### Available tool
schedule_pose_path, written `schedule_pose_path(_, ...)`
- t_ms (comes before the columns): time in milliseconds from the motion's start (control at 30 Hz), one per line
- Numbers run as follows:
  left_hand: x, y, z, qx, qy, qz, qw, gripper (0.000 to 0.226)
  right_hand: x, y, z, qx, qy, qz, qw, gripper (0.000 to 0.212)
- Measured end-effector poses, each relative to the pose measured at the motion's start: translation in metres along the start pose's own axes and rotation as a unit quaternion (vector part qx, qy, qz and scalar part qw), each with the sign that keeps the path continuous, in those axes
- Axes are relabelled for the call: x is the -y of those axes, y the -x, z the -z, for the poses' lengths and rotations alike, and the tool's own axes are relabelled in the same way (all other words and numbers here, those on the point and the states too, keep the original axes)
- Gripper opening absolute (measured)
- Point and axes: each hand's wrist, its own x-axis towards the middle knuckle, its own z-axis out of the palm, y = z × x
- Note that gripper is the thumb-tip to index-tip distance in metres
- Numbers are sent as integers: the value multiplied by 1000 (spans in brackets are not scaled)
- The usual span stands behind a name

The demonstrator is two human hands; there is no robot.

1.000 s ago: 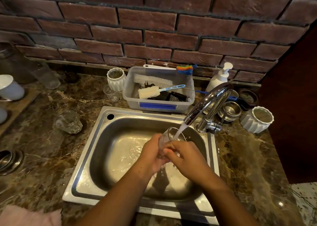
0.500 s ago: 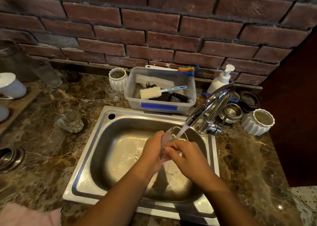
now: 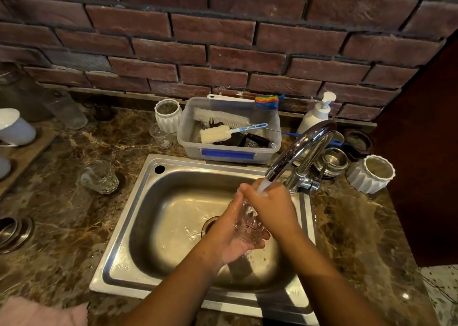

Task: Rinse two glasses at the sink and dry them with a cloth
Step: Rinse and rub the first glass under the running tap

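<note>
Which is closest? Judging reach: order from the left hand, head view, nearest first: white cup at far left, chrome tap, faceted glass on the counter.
From the left hand, over the sink:
1. Chrome tap, just above and right.
2. Faceted glass, on the counter left of the sink.
3. White cup, far left on the wooden tray.

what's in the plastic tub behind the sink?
In the tub: a white bristle brush, a sponge brush with a blue handle, and dark items too dim to identify. The tub floor under them is covered.
</note>
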Motion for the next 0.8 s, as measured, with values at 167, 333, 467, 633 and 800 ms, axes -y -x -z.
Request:
schedule_pose_path(167, 3, -9, 0, -84, 109, -56, 989, 63, -5, 5, -23, -8, 18, -4, 1000, 30)
schedule_pose_path(333, 5, -5, 10, -78, 133, -36, 987, 64, -13, 15, -35, 66, 189, 77, 977, 54)
schedule_pose_path(467, 3, 2, 16, -69, 98, -8, 993, 59, -7, 9, -25, 52, 141, 38, 988, 17)
schedule_pose_path(633, -1, 3, 22, -51, 79, 10, 996, 79, -2, -15, -18, 3, -331, -259, 907, 30)
schedule_pose_path(800, 2, 4, 22, -67, -35, -16, 997, 60, -15, -8, -22, -24, -130, -139, 981, 28)
